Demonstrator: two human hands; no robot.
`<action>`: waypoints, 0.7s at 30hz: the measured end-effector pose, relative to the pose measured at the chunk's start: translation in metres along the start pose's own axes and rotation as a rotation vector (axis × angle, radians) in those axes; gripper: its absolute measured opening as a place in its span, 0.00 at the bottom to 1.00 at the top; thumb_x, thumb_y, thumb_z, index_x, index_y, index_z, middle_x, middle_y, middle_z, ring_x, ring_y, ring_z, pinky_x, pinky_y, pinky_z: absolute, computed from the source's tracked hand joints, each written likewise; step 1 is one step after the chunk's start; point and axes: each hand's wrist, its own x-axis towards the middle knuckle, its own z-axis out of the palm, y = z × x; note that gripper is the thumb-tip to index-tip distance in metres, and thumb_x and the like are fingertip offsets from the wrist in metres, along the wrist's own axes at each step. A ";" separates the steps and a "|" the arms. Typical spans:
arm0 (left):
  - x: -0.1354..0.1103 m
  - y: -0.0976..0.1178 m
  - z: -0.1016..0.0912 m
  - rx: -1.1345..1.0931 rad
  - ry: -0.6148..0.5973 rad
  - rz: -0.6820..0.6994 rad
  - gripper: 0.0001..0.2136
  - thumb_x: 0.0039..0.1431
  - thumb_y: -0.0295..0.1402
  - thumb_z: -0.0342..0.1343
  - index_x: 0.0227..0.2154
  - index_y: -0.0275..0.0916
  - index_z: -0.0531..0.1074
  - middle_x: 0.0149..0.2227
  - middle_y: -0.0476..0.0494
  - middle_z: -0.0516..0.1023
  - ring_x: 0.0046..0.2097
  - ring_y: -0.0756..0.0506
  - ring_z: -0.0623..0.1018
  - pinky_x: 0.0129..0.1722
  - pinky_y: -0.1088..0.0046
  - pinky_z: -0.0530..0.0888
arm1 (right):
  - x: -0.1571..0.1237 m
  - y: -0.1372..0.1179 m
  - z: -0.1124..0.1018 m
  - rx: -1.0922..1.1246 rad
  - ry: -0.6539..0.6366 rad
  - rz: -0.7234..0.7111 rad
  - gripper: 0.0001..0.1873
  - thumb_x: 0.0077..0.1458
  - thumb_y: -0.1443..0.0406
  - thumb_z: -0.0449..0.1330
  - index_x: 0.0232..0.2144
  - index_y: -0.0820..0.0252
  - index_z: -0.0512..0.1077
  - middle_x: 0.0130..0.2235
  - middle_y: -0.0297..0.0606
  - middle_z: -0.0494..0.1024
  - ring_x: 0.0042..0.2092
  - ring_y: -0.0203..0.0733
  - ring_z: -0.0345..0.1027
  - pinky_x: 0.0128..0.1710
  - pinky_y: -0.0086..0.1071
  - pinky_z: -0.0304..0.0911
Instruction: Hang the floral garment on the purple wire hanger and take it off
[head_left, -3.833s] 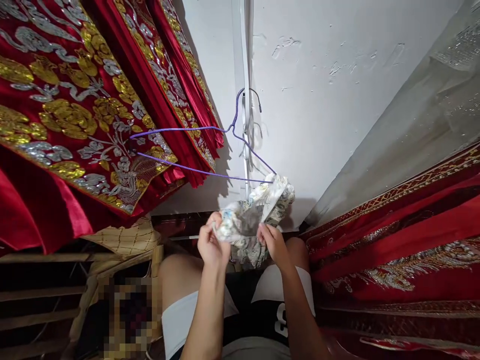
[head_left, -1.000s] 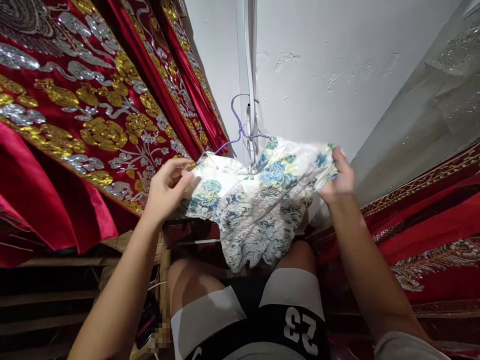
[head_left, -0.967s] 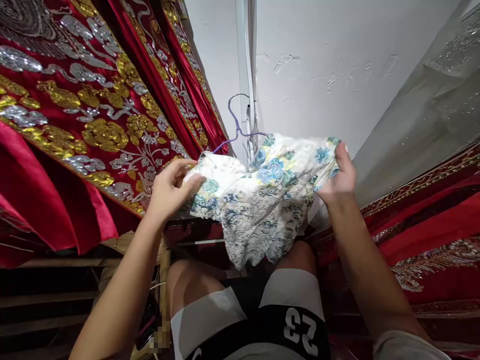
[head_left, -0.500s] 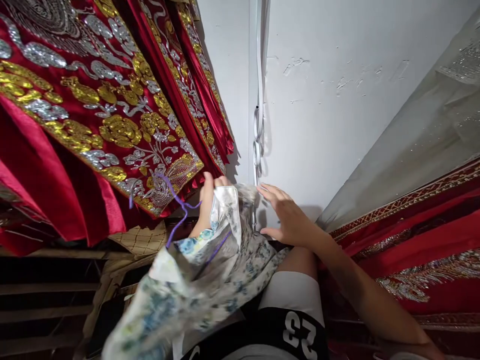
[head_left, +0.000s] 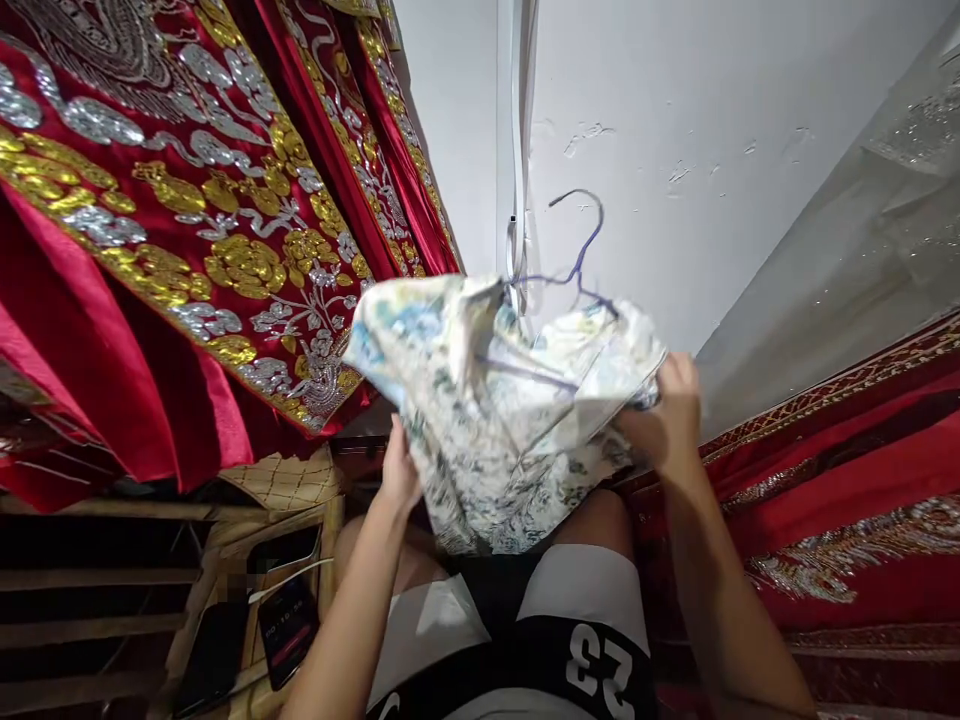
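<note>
A white floral shirt [head_left: 487, 440] with blue and yellowish flowers is spread in front of me above my thighs, slightly blurred. Inside it sits a purple clothes hanger [head_left: 581, 262], its hook pointing up out of the collar. My left hand [head_left: 401, 468] holds the shirt's left edge, thumb showing while the other fingers are hidden behind the cloth. At the right sleeve, my right hand [head_left: 675, 400] has its fingers curled around the fabric.
Red embroidered garments [head_left: 247, 260] with gold and silver sequins hang at the left, and more red clothing [head_left: 855, 510] is at the right. A white wall [head_left: 622, 120] stands ahead. Phones, one with a lit timer [head_left: 289, 630], lie on a wooden rack [head_left: 259, 690] at lower left.
The shirt has swung round and upright, its hanger hook moving from the left to above the collar. My left hand has come out to the left edge; my right hand now grips the sleeve.
</note>
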 end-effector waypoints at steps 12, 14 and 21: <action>-0.087 -0.001 0.056 -1.094 -0.261 -0.513 0.37 0.47 0.47 0.71 0.61 0.43 0.69 0.61 0.37 0.74 0.70 0.35 0.64 0.72 0.56 0.53 | 0.006 -0.042 -0.004 0.274 -0.278 -0.227 0.33 0.50 0.53 0.68 0.58 0.53 0.71 0.60 0.46 0.72 0.65 0.66 0.59 0.66 0.61 0.50; -0.096 0.004 0.061 -1.098 -0.322 -0.526 0.38 0.47 0.47 0.71 0.61 0.42 0.69 0.62 0.36 0.73 0.69 0.34 0.64 0.72 0.55 0.55 | -0.035 -0.044 0.012 0.471 -0.337 -0.123 0.29 0.54 0.53 0.65 0.57 0.52 0.72 0.59 0.45 0.74 0.65 0.61 0.61 0.66 0.56 0.53; -0.098 0.009 0.069 -1.064 -0.335 -0.503 0.36 0.49 0.46 0.70 0.60 0.41 0.69 0.64 0.35 0.71 0.71 0.35 0.62 0.72 0.57 0.55 | -0.157 -0.050 0.107 0.671 -0.336 0.621 0.22 0.59 0.45 0.54 0.25 0.54 0.62 0.26 0.34 0.67 0.30 0.43 0.64 0.33 0.36 0.62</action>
